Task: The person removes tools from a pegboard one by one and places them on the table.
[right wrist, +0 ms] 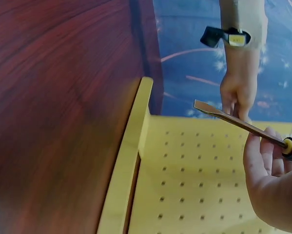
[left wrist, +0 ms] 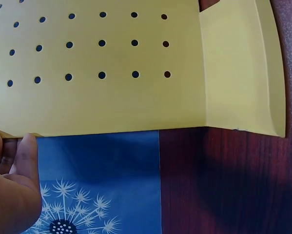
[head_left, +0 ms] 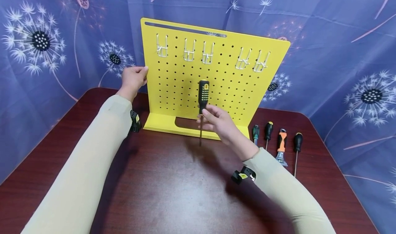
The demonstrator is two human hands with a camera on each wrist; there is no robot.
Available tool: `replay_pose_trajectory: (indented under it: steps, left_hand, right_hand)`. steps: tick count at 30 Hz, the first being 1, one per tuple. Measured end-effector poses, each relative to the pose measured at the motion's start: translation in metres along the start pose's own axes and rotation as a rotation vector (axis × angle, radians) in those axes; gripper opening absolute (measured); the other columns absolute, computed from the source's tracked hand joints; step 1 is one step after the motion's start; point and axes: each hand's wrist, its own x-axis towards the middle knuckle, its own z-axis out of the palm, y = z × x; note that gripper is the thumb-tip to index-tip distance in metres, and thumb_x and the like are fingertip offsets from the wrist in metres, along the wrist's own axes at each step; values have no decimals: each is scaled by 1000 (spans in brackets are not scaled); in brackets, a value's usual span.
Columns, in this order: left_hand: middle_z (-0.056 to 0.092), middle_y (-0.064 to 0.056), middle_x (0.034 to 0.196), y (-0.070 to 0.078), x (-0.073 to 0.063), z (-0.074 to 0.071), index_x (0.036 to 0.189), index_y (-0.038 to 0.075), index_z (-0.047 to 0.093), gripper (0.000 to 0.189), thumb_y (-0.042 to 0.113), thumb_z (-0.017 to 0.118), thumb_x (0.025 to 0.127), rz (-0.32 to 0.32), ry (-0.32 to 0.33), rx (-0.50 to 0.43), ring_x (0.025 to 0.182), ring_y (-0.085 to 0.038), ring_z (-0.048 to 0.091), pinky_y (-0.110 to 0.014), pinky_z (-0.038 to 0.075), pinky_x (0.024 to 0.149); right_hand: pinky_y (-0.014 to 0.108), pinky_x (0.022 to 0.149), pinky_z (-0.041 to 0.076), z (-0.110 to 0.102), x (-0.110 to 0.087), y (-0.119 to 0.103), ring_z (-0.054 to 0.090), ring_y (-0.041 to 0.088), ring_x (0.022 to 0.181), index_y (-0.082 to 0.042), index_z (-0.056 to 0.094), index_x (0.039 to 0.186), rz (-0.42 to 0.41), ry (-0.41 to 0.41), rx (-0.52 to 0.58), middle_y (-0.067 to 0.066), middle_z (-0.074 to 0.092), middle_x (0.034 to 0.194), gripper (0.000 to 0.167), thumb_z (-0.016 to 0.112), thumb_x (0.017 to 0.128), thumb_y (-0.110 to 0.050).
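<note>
My right hand (head_left: 218, 123) pinches a flat-head screwdriver (head_left: 203, 95) near where the handle meets the shaft. Its black and yellow handle points up and the shaft points down, in front of the yellow pegboard (head_left: 191, 77). The flat tip shows clearly in the right wrist view, beyond the fingers (right wrist: 255, 158). At the pegboard's left edge my left hand (head_left: 133, 80) grips the panel between thumb and fingers; the left wrist view shows the thumb (left wrist: 26, 158) at that edge. White wire hooks (head_left: 189, 51) hang in a row across the upper part of the board.
On the table's right side lie a green-handled tool (head_left: 255, 132), a black screwdriver (head_left: 268, 131), an orange-handled scraper (head_left: 282, 141) and another black screwdriver (head_left: 298, 143). A blue dandelion-print curtain (head_left: 92, 31) hangs behind the dark red table (head_left: 173, 179).
</note>
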Motion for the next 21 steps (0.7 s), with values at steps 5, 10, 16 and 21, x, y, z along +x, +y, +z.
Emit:
replay_pose_trajectory:
  steps: [5, 10, 16, 21]
  left_hand:
    - [61, 5, 106, 0, 1, 1, 138, 7, 65, 41, 31, 55, 106, -1, 0, 6, 83, -1, 56, -26, 56, 97]
    - [61, 1, 115, 0, 1, 1, 139, 8, 65, 41, 31, 55, 106, -2, 3, 8, 83, -1, 56, -27, 56, 99]
    - [62, 0, 117, 1, 0, 1, 138, 8, 65, 41, 31, 56, 106, -3, 5, 16, 84, -1, 56, -25, 56, 97]
    - [59, 9, 89, 0, -1, 0, 134, 6, 68, 39, 30, 57, 106, 14, 10, 8, 80, -4, 56, -18, 52, 80]
  right_hand:
    - [34, 93, 63, -23, -12, 8, 70, 9, 88, 6, 47, 145, 27, 44, 42, -7, 66, 94, 39, 44, 110, -12]
    - [25, 88, 62, -45, -24, 13, 69, 6, 88, -2, 52, 140, 61, 84, 62, -8, 68, 94, 33, 44, 111, -15]
    - [20, 84, 61, -68, -41, 16, 68, 2, 90, -6, 53, 132, 98, 136, 31, -13, 69, 94, 27, 45, 111, -20]
    - [19, 84, 61, -89, -55, 20, 68, 0, 90, -5, 50, 134, 114, 174, -10, -16, 69, 94, 30, 48, 110, -24]
